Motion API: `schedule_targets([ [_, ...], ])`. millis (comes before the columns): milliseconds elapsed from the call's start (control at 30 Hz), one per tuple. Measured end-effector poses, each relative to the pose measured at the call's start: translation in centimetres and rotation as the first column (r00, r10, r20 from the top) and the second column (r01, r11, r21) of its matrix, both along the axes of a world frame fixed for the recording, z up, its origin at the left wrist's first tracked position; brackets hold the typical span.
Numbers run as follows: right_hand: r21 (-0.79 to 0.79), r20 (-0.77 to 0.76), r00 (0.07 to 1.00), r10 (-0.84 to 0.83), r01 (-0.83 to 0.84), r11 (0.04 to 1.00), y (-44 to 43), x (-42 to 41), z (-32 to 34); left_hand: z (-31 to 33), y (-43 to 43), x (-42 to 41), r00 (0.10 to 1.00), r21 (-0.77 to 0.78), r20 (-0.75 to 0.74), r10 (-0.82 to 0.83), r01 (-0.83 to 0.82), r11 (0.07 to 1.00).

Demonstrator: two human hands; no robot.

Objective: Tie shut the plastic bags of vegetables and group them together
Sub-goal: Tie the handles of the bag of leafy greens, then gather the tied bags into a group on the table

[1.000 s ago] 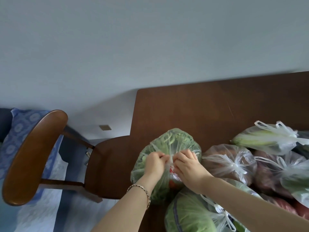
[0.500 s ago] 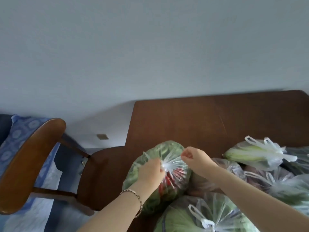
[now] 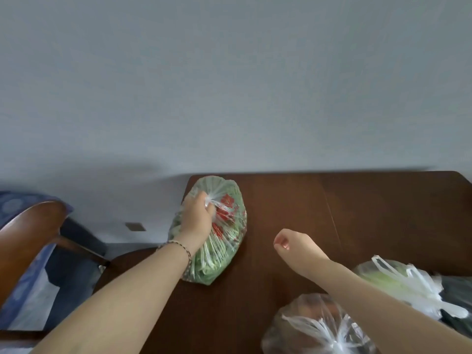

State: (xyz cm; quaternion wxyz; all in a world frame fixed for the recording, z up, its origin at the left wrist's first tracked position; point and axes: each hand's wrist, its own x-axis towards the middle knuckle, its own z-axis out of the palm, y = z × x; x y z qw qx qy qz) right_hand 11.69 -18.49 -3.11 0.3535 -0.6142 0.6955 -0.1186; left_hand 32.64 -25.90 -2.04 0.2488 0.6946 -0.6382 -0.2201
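The bag of greens (image 3: 224, 226) lies at the far left corner of the table (image 3: 357, 200), its gathered neck pulled up into a twist. Your left hand (image 3: 198, 218) grips that twist, fingers curled tight round the plastic and hiding whatever knot is there. Red print shows through the film of the bag, too crumpled and blurred to read.

Your right hand (image 3: 293, 245) hangs over bare wood to the right of the bag of greens, clear of it, fingers curled in on nothing.

Nearer you and right of the bag of greens, a tied bag with brownish contents (image 3: 314, 328) is cut off by the bottom edge. Beyond your right forearm sits a bag of pale green vegetable (image 3: 398, 279) with white handles, smeared by motion. A dark bag (image 3: 457, 290) beside it runs off the frame.

A thin bracelet (image 3: 176, 245) circles your left wrist. Left of the bag of greens stands a wooden chair (image 3: 28, 233), partly cropped.
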Motion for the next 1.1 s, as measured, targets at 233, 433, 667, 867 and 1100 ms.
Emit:
schedule_targets([
  [233, 0.079, -0.06, 0.998, 0.013, -0.008, 0.997, -1.0, -1.9, -2.3, -2.1, -7.7, -0.1, 0.978, 0.047, 0.2, 0.055, -0.065, 0.997],
  [433, 0.05, -0.099, 0.994, 0.045, -0.041, 0.998, -1.0, -3.3, -2.9, -4.2, -4.0, -3.8, 0.899, 0.136, 0.421, -0.119, 0.067, 0.988],
  [667, -0.061, -0.5, 0.866, 0.024, -0.063, 0.996, 3.7, -11.8, -1.6, -3.6, 12.5, -11.7, 0.715, 0.499, -0.097, -0.692, 0.637, 0.588],
  [867, 0.404, -0.713, 0.608, 0.349, -0.051, 0.913, 9.0, -16.8, -1.9, -4.4, 16.6, -16.0, 0.442, 0.627, 0.264, -0.857, 0.597, 0.501],
  [1100, 0.366, -0.693, 0.595, 0.407, -0.197, 0.91, 8.6, -16.9, -2.7, -5.5, 17.6, -16.4, 0.562, 0.555, 0.213, -0.799, 0.604, 0.572],
])
